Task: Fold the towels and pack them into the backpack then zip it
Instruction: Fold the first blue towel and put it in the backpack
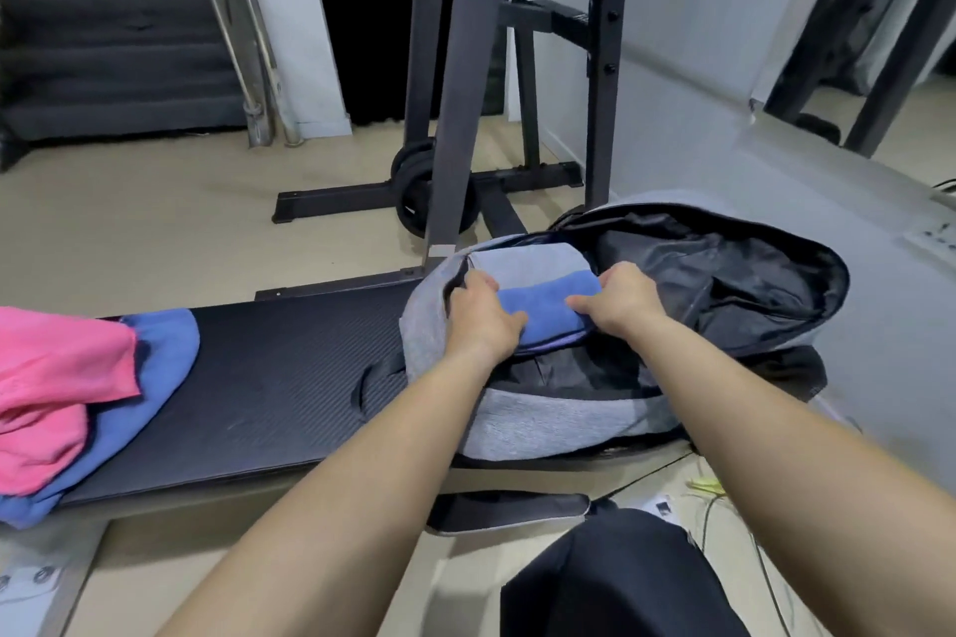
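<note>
Fingers (pixel 509 322) of my left hand (pixel 478 313) and right hand (pixel 623 297) curl round the folded blue towel (pixel 548 308), gripping both ends at the open grey backpack (pixel 543 422) mouth.

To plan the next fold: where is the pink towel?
Head view, far left: the pink towel lies on a loose blue towel at the black bench's end.

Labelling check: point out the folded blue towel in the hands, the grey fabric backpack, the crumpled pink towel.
folded blue towel (pixel 548 308): head view, top face.
grey fabric backpack (pixel 548 422): head view, near outer wall.
crumpled pink towel (pixel 57 378): head view, middle of heap.
</note>
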A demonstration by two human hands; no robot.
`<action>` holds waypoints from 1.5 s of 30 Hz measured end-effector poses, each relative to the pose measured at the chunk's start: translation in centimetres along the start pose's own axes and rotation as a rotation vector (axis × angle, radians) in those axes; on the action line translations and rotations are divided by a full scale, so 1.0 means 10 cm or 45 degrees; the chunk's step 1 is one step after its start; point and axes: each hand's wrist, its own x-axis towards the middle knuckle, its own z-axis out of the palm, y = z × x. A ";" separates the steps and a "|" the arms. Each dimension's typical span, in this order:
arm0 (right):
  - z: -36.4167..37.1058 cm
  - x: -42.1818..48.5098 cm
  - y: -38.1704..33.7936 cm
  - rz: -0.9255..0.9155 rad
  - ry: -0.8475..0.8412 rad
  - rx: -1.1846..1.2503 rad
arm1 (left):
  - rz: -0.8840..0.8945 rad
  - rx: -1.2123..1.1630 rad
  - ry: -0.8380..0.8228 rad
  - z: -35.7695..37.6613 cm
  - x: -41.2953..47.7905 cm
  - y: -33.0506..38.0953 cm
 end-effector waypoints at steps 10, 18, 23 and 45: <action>0.14 0.17 0.03 -0.033 0.091 -0.250 | 0.116 0.392 0.091 0.22 0.12 0.06; 0.06 0.32 0.08 -0.713 0.069 -0.907 | 0.569 0.953 0.076 0.15 0.38 0.01; -0.11 0.50 0.13 -0.828 -0.470 -1.066 | 0.551 1.093 -0.345 0.01 0.59 -0.13; 0.08 0.51 0.25 -0.907 -0.310 -1.293 | 0.762 1.543 -0.344 0.02 0.52 -0.21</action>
